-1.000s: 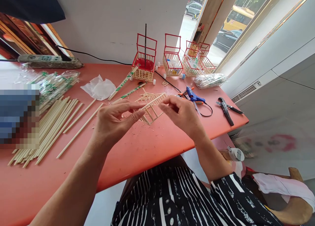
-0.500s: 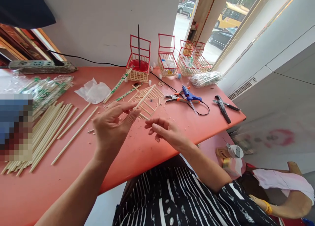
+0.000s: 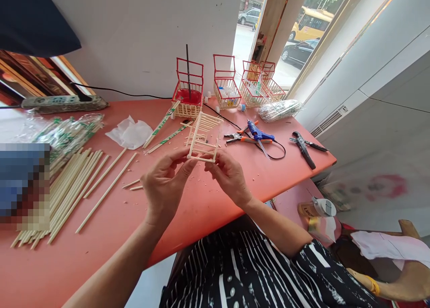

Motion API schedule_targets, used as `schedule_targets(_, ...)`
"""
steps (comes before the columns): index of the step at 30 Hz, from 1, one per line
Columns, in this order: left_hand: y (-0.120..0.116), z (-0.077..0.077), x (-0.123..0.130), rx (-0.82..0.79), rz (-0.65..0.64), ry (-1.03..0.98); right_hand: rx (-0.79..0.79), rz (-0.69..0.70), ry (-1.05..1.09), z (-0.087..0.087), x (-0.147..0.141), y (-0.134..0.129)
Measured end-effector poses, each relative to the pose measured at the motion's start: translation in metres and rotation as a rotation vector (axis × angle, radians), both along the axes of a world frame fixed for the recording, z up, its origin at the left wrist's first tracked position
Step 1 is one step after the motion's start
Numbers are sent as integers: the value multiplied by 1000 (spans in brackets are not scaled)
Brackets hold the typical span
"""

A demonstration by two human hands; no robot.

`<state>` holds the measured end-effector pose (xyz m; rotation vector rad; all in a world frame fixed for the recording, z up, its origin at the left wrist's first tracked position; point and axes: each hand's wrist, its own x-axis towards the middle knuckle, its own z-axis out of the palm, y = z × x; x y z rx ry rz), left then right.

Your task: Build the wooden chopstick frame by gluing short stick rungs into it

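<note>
A small ladder-like frame point(image 3: 195, 135) of pale wooden sticks is held up over the table, tilted away from me. My left hand point(image 3: 166, 180) pinches its near left corner between thumb and fingers. At the near right corner, my right hand point(image 3: 230, 176) closes its thumb and fingers on the same frame. Slats sit close together at the far end and wider apart near my hands. Behind it, partly hidden, more short stick pieces lie among crumbs on the table.
Long wooden sticks point(image 3: 74, 191) lie at left beside plastic-wrapped packs point(image 3: 77, 131). Small red-trimmed stick carts point(image 3: 226, 93) line the wall. A blue glue gun point(image 3: 257, 131), pliers point(image 3: 231, 139) and a dark cutting tool point(image 3: 302, 151) rest at right. Another person's arm point(image 3: 386, 285) shows at lower right.
My right hand, open beside the frame before, has come onto its right corner and closed. The frame has turned to face me more squarely, with my left hand still holding it.
</note>
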<state>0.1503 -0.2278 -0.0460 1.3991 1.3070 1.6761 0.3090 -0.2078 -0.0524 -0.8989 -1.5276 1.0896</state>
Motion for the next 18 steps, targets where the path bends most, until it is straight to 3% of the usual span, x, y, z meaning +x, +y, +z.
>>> schedule_targets(3,1,1,1,-40,-49,-25,42,-35,-48,3,5,6)
schedule_targets(6,1,10,-5,90,11,27,59,-71,-100,6,14,12)
schedule_targets(9,1,35,-20,299,183,184,97,-63,-167,12,24,15)
schedule_targets(11,1,57,-31,334,246,350,137,-26,-233,18,32,16)
schedule_targets(13,4,77,-38,279,213,488,191,8,-291,23,38,17)
schedule_targets(14,6,85,-39,268,139,555,219,18,-308,26,40,17)
schedule_targets(18,18,95,-33,279,-42,698,298,28,-339,33,45,16)
